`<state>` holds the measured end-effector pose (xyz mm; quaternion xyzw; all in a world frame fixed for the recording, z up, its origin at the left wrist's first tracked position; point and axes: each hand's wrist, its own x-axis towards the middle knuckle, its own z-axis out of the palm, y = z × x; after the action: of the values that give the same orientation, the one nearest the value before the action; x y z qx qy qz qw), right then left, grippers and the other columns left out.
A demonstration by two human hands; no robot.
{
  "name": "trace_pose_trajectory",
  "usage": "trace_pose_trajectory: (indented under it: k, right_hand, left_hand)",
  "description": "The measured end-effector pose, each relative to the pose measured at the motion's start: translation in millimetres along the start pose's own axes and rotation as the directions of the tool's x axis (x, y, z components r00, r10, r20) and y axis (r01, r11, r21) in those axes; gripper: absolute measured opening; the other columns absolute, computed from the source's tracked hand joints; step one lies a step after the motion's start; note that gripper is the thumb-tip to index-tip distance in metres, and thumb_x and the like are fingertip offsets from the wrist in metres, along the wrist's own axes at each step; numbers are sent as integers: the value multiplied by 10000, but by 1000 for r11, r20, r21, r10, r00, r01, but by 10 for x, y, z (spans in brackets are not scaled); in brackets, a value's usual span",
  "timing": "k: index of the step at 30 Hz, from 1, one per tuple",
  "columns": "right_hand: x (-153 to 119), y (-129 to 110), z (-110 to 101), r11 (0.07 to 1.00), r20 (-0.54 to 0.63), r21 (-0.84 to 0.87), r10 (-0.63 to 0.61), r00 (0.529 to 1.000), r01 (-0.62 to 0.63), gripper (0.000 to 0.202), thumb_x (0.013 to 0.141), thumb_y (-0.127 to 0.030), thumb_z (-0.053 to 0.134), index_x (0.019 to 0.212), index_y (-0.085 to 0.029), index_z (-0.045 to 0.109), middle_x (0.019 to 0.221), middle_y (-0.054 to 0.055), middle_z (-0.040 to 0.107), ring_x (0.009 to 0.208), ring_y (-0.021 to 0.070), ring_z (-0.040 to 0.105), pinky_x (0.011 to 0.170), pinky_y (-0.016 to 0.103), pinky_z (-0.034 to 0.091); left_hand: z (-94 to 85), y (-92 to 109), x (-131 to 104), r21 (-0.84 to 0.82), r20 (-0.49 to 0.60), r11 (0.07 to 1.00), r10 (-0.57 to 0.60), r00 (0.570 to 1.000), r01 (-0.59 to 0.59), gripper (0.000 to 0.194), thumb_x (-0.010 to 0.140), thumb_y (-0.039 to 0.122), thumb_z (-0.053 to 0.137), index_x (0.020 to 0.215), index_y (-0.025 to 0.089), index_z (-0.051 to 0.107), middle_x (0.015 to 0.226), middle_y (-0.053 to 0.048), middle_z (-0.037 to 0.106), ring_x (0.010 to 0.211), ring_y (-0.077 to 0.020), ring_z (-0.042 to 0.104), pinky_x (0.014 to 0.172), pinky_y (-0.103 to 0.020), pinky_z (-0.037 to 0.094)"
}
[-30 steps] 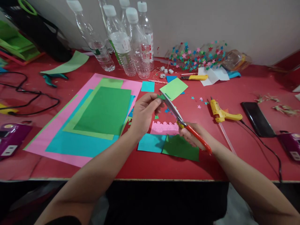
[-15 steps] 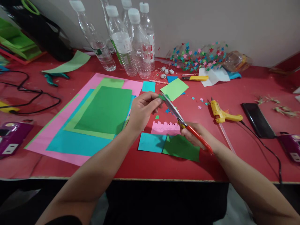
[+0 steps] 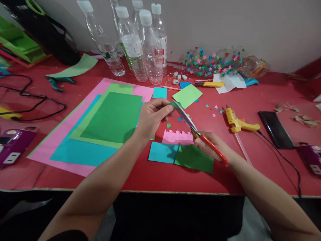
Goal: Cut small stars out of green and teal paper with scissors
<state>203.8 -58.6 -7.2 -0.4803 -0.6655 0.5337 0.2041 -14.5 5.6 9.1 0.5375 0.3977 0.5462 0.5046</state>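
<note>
While the right hand (image 3: 209, 144) is wrapped round the red handles of the scissors (image 3: 194, 129), the left hand (image 3: 151, 117) pinches a small green paper scrap (image 3: 173, 104) between thumb and fingertips, held just above the red table (image 3: 163, 179) at the blade tips. The blades look nearly closed on the scrap, though how far they bite into it is too small to tell. To cut well here, I judge the scrap should be fed by turning it with the left fingers while the scissors stay steady, using short snips near the tips and keeping the fingertips clear of the edge.

Below the hands lie a blue square (image 3: 162, 152), a dark green piece (image 3: 194, 159) and a pink strip with a scalloped edge (image 3: 175, 137). To the left spreads a stack of large coloured sheets (image 3: 100, 134); to the right lie a yellow glue gun (image 3: 237, 122) and a black phone (image 3: 276, 129). Further back sit a light green square (image 3: 187, 95), a yellow utility knife (image 3: 209, 84), a bottle covered in paper stars (image 3: 213, 62) and clear plastic bottles (image 3: 140, 43). Their labels carry red print, too blurred to read.
</note>
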Motion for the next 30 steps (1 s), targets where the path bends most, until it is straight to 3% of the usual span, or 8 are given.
trace_pose_trajectory:
  k: [30]
  right_hand:
    - [1,-35,-3,1000,-9,-3,1,1000,-1,403,865,-543,499,674,-205,391,507,-70,360,441,74,317,447,238,245]
  left_hand:
    - [-6,-30,-1,-28,10,999,-21,1000,21,99,738,208,635,648,168,627,550,24,606,441,-54,482,427,-188,381]
